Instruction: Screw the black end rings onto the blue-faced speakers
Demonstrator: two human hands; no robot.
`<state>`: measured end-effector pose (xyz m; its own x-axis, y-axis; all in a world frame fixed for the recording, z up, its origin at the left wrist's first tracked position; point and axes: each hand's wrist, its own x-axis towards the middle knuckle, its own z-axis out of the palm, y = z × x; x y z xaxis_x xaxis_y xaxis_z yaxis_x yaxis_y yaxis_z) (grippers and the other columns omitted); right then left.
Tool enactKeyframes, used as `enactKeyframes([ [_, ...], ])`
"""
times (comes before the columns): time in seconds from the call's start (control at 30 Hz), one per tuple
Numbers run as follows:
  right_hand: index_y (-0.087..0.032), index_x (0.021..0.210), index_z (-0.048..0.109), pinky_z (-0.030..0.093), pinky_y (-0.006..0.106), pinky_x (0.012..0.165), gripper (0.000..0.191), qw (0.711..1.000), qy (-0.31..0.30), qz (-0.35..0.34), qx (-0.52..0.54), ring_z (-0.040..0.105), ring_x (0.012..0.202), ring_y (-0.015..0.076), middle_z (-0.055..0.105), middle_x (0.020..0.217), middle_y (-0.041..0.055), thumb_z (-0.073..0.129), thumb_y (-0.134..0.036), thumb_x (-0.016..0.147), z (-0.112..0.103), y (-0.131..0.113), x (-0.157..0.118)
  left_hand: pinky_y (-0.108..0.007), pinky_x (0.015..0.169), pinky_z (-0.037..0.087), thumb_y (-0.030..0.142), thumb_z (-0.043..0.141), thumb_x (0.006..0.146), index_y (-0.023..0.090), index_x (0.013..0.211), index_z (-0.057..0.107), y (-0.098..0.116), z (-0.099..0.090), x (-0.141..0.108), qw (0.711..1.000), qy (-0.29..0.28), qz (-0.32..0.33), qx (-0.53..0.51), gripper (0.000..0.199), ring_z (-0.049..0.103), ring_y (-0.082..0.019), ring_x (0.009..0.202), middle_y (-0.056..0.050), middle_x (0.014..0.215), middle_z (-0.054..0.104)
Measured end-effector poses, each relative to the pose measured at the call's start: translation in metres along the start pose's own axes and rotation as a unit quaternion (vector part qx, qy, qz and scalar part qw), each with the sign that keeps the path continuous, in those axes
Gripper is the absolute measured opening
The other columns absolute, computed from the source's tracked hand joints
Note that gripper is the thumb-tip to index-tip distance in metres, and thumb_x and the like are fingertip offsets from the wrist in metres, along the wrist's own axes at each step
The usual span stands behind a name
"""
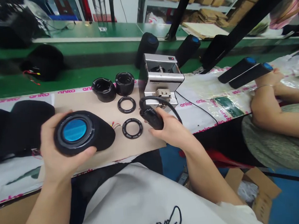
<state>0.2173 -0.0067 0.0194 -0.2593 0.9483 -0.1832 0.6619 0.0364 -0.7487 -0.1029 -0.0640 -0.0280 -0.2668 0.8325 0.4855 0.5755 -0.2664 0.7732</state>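
My left hand is wrapped round a black cylindrical speaker, which lies tilted with its blue round end toward me. Thin red and yellow wires show at its far end. In my right hand is a black handheld tool with a black cable looping from it. Between the hands, two black rings lie flat on the brown board. Just beyond the tool stands a silver machine.
Two black cups stand behind the rings. More black cylinders are on the green conveyor and at the left. A co-worker's arm reaches in at the right, by two blue-ended cylinders. An open carton sits below.
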Motion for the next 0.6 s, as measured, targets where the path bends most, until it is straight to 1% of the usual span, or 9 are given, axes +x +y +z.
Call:
enactKeyframes([
  [0.07,-0.021,0.129,0.065,0.052,0.028,0.083,0.045,0.999,-0.024,-0.019,-0.017,0.071,0.096,0.0194,0.077,0.110,0.0021,0.071,-0.017,0.085,0.005,-0.002,0.007,-0.049,0.121,0.052,0.054,0.098,0.059,0.026,0.151,0.060,0.003,0.004,-0.001,0.998,-0.016,0.030,-0.050,0.104,0.067,-0.035,0.135,-0.009,0.149,0.066],
  [0.1,-0.021,0.129,0.066,0.052,0.027,0.081,0.045,0.999,-0.028,-0.026,-0.029,0.071,0.095,0.0196,0.076,0.109,0.0025,0.071,-0.017,0.085,0.008,-0.003,0.011,-0.050,0.120,0.053,0.048,0.100,0.059,0.026,0.151,0.060,0.004,0.005,-0.002,0.997,-0.022,0.040,-0.064,0.103,0.067,-0.035,0.134,-0.009,0.149,0.066],
  [0.13,-0.021,0.131,0.065,0.052,0.027,0.081,0.046,0.998,-0.028,-0.033,-0.040,0.071,0.096,0.0202,0.076,0.110,0.0031,0.070,-0.016,0.085,0.013,-0.004,0.015,-0.051,0.119,0.053,0.045,0.102,0.058,0.027,0.151,0.060,0.005,0.006,-0.002,0.996,-0.025,0.043,-0.070,0.104,0.067,-0.035,0.134,-0.009,0.149,0.066],
  [0.2,-0.022,0.136,0.063,0.051,0.028,0.085,0.048,0.996,-0.019,-0.047,-0.067,0.071,0.105,0.0226,0.075,0.119,0.0047,0.066,-0.015,0.089,0.022,-0.006,0.022,-0.052,0.119,0.053,0.040,0.104,0.056,0.026,0.151,0.060,0.006,0.006,-0.004,0.995,-0.032,0.050,-0.082,0.106,0.068,-0.037,0.134,-0.011,0.147,0.067],
  [0.27,-0.022,0.135,0.062,0.051,0.031,0.088,0.044,0.993,-0.017,-0.063,-0.097,0.070,0.111,0.0258,0.073,0.125,0.0070,0.059,-0.012,0.092,0.029,-0.008,0.028,-0.052,0.118,0.054,0.036,0.105,0.057,0.024,0.151,0.058,0.008,0.005,-0.005,0.992,-0.048,0.052,-0.104,0.106,0.069,-0.037,0.133,-0.013,0.144,0.068],
  [0.37,-0.022,0.133,0.064,0.051,0.033,0.088,0.046,0.986,-0.050,-0.086,-0.134,0.071,0.113,0.0291,0.074,0.126,0.0082,0.056,-0.006,0.090,0.032,-0.010,0.034,-0.047,0.114,0.057,0.038,0.103,0.064,0.024,0.152,0.056,0.011,0.004,-0.008,0.986,-0.071,0.041,-0.142,0.101,0.070,-0.035,0.132,-0.014,0.144,0.068],
  [0.47,-0.026,0.137,0.065,0.052,0.032,0.092,0.056,0.977,-0.101,-0.103,-0.157,0.071,0.121,0.0299,0.072,0.136,0.0061,0.059,-0.004,0.086,0.026,-0.007,0.039,-0.044,0.114,0.058,0.042,0.102,0.067,0.026,0.152,0.055,0.013,0.006,-0.010,0.984,-0.081,0.034,-0.155,0.099,0.069,-0.034,0.135,-0.015,0.148,0.066],
  [0.5,-0.026,0.137,0.067,0.053,0.033,0.092,0.057,0.974,-0.113,-0.104,-0.166,0.071,0.121,0.0306,0.072,0.136,0.0066,0.059,-0.003,0.085,0.024,-0.004,0.039,-0.044,0.115,0.058,0.043,0.102,0.067,0.026,0.152,0.054,0.013,0.007,-0.010,0.984,-0.081,0.035,-0.156,0.099,0.069,-0.034,0.136,-0.015,0.148,0.066],
  [0.6,-0.020,0.130,0.069,0.053,0.036,0.088,0.054,0.971,-0.116,-0.082,-0.193,0.072,0.115,0.0348,0.075,0.124,0.0114,0.056,0.001,0.082,0.022,0.001,0.037,-0.045,0.115,0.058,0.044,0.102,0.068,0.025,0.151,0.054,0.015,0.008,-0.011,0.984,-0.074,0.043,-0.159,0.097,0.069,-0.034,0.136,-0.015,0.148,0.066],
])
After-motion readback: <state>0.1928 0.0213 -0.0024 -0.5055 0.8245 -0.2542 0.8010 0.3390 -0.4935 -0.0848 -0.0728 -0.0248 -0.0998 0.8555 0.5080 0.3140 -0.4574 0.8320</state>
